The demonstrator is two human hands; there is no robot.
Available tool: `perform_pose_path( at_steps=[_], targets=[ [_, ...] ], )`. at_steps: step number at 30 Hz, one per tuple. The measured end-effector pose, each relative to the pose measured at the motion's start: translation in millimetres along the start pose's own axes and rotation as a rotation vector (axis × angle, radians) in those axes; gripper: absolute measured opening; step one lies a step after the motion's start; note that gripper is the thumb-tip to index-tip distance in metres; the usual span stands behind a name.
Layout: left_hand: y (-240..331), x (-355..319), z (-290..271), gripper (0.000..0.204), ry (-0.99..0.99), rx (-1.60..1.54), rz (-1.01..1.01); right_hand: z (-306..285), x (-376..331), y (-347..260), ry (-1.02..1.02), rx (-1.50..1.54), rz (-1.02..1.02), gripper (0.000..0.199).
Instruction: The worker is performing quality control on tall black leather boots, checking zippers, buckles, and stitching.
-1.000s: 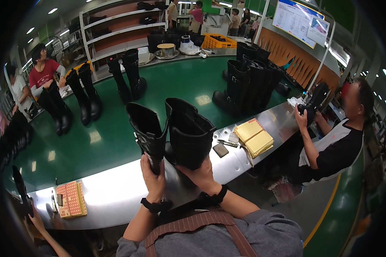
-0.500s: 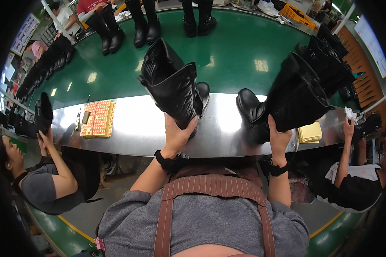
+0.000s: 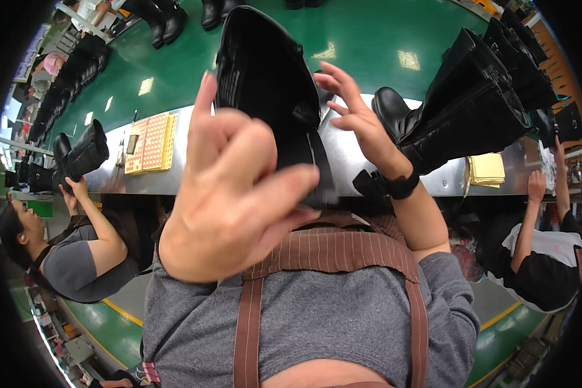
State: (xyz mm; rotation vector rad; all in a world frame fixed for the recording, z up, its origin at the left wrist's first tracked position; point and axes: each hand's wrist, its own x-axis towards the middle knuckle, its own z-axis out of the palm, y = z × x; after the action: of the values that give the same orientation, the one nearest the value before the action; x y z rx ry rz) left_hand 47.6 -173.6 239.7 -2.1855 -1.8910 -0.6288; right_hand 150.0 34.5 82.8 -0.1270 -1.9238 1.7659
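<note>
The scene is brightly lit, apparently from overhead, as pale rectangular patches are mirrored on the glossy green tabletop point(image 3: 381, 32). The steel strip point(image 3: 349, 155) is washed nearly white by glare near its middle. Deep shadow is held inside the black boot point(image 3: 265, 84), where little detail can be made out. Of the 2 hands, the left hand point(image 3: 229, 194) is softened by blur, while the right hand point(image 3: 362, 123) is rendered more crisply. Straight edges are bowed by the fisheye lens, and all 4 corners are swallowed by black.
</note>
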Motion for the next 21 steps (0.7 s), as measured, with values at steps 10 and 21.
perform_pose_path(
  at_steps=[10, 21],
  targets=[
    [-26, -60, -2, 0.033, 0.008, -0.208, 0.143, 10, 25, 6, 0.138, -0.049, 0.233, 0.045],
    [-11, -27, 9, 0.034, 0.297, -0.078, -0.223, 12, 19, 13, 0.176, -0.21, 0.138, 0.041]
  ],
)
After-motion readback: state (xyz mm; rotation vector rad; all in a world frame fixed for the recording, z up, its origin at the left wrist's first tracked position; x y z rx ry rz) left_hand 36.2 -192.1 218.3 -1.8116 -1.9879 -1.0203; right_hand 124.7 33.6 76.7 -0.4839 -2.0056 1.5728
